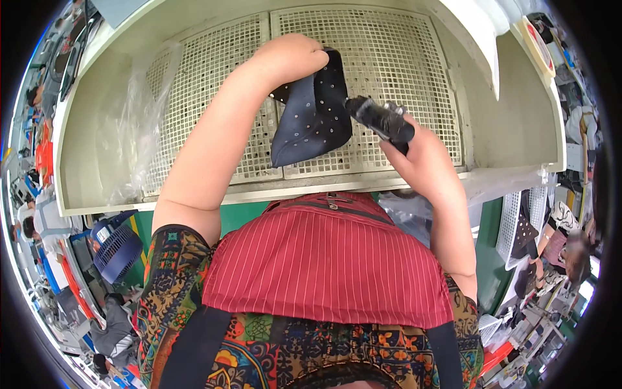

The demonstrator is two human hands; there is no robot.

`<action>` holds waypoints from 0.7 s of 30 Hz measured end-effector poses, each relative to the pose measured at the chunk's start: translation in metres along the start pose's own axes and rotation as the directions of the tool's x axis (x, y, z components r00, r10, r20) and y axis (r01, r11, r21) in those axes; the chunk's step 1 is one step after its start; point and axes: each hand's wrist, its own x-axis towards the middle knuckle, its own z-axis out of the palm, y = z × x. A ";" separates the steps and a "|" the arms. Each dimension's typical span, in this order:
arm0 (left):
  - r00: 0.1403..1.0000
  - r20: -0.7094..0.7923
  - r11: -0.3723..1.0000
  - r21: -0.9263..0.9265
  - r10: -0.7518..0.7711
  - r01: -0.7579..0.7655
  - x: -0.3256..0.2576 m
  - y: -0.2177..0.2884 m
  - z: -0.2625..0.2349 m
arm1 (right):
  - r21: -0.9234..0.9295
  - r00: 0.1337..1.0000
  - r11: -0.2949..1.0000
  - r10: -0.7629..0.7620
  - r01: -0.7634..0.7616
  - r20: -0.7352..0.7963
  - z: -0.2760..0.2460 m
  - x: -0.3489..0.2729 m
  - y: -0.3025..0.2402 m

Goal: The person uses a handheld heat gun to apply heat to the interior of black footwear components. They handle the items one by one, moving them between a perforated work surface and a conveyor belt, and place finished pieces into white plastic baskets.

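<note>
My left hand (291, 57) is closed on the upper edge of a dark navy cloth piece (312, 120) with small pale dots. The cloth hangs in folds over the grate, and its lower end widens. My left fingertips are mostly hidden behind the back of the hand. In my right hand (429, 159) is a black spray gun (383, 121) with a small metal part on top. Its nozzle points left at the dotted cloth, very near the cloth's right edge.
A cream tray-like bench with raised walls (84, 139) surrounds a pale square-holed grate (395, 61). Clear plastic film (139, 139) lies along its left side. A blue fan (118, 253) stands lower left. At right, another person's hand (536, 267) is near a white basket (508, 227).
</note>
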 end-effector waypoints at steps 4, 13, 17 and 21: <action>0.999 -0.045 0.998 -0.051 0.020 -0.023 0.007 -0.006 0.011 | -0.023 0.997 0.999 0.036 -0.038 -0.075 0.002 0.004 -0.004; 1.000 0.003 1.000 -0.012 0.016 -0.016 0.010 0.002 0.011 | -0.124 0.992 0.992 -0.034 0.019 -0.122 -0.004 -0.007 -0.001; 1.000 0.002 0.999 -0.037 -0.004 0.004 0.002 0.007 0.013 | -0.077 0.987 0.995 0.047 -0.059 -0.154 -0.007 -0.005 0.002; 0.997 -0.073 1.000 -0.012 0.008 -0.008 -0.008 -0.006 0.028 | -0.056 0.997 0.996 0.066 -0.069 -0.051 -0.014 -0.023 -0.002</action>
